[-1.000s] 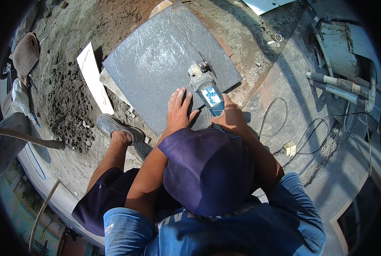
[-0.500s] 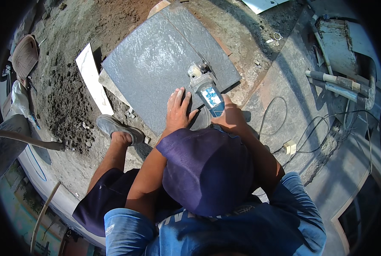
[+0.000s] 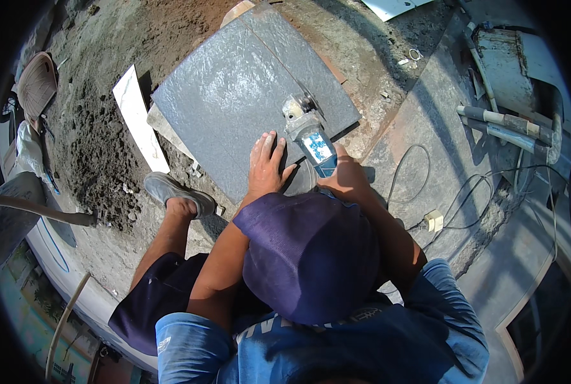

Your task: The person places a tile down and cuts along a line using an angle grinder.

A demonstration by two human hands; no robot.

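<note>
A large dark grey slab tile (image 3: 218, 105) with a glossy, textured face lies on the ground in front of me. My right hand (image 3: 347, 176) is wrapped round the blue body of an angle grinder (image 3: 316, 144). Its grey metal head and disc rest at a thin straight line that runs across the tile toward the far edge. Flat on the tile, just left of the grinder, lies my left hand (image 3: 267, 163) with its fingers stretched out. How far the disc reaches into the tile cannot be made out.
A narrow white tile strip (image 3: 138, 120) lies left of the slab. At right, a black cable (image 3: 483, 176) loops near a cream-coloured plug block (image 3: 434, 221). Pipes (image 3: 506, 120) lie farther right. My sandalled foot (image 3: 180, 194) stands by the slab's left corner, beside loose soil (image 3: 100, 166).
</note>
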